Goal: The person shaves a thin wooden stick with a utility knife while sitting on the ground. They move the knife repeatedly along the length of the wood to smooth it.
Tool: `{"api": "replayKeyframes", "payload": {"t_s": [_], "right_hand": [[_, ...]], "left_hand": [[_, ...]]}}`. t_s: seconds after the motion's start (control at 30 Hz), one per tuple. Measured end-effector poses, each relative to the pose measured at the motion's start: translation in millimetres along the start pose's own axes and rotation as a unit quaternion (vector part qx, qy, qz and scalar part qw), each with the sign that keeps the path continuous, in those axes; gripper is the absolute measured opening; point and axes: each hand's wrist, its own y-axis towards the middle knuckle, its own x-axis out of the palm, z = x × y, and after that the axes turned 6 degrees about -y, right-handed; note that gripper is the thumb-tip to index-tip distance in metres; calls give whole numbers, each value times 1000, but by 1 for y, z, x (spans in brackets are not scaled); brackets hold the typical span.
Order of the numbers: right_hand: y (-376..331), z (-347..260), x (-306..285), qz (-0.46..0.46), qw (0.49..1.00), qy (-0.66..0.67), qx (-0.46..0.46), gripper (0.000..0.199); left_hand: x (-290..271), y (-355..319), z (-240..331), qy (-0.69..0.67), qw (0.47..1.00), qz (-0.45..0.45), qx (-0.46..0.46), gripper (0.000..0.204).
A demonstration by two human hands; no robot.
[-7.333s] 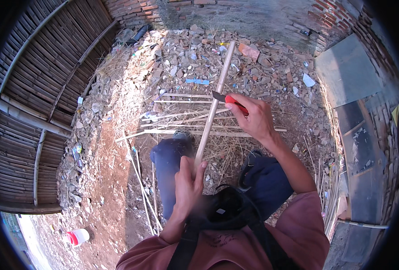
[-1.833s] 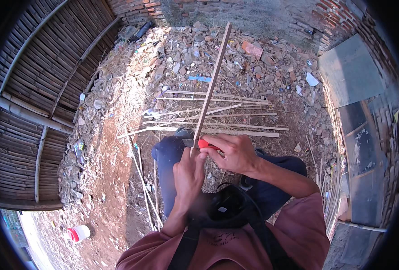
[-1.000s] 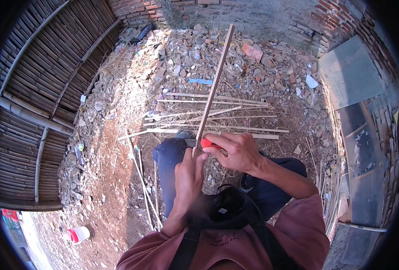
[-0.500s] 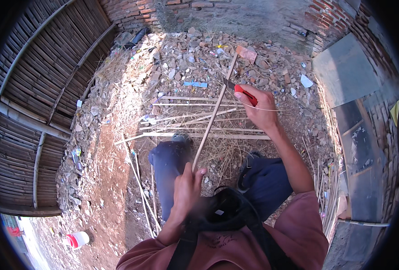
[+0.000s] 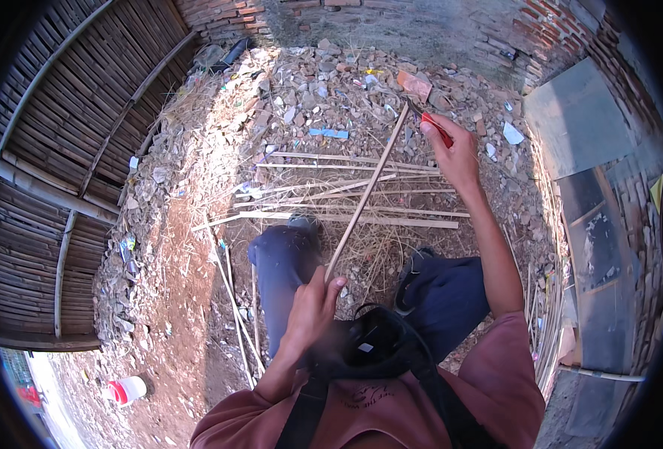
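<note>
My left hand (image 5: pixel 312 305) is closed around the lower end of a long, thin bamboo strip (image 5: pixel 369 188), which slants up and away to the right. My right hand (image 5: pixel 455 152) grips a red-handled knife (image 5: pixel 437 130). Its dark blade lies at the far tip of the strip; whether it touches the wood I cannot tell. Below the strip, several pale bamboo strips (image 5: pixel 391 220) lie crosswise on the ground in front of my knees.
Rubble and stones (image 5: pixel 309 90) cover the ground up to a brick wall (image 5: pixel 391 26). A bamboo slat wall (image 5: pixel 54 112) stands at left, with a red-and-white container (image 5: pixel 128 391) near it. Panels (image 5: pixel 578 116) lean at right. More strips (image 5: pixel 235 314) lie beside my left leg.
My right hand and the knife have moved up and right along the strip to its far tip. The left hand keeps its hold, nearly still.
</note>
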Motion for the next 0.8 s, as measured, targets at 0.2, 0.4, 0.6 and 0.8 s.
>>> {"api": "replayKeyframes", "payload": {"t_s": [0.2,0.4,0.6,0.8], "right_hand": [[32,74,-36,104,986,-48,122,44],[-1,105,-28,-600,781,-140,105,62],[-6,57,-6,-547,757,217,283,58],[-28,70,15,-636,685,-354,-33,62]], "left_hand": [[3,-13,-8,-21,999,-32,-5,35],[2,-2,5,6,999,-39,-7,37],[-3,9,-26,-187,981,-19,42,47],[-10,10,-11,-248,968,-24,-21,33]]}}
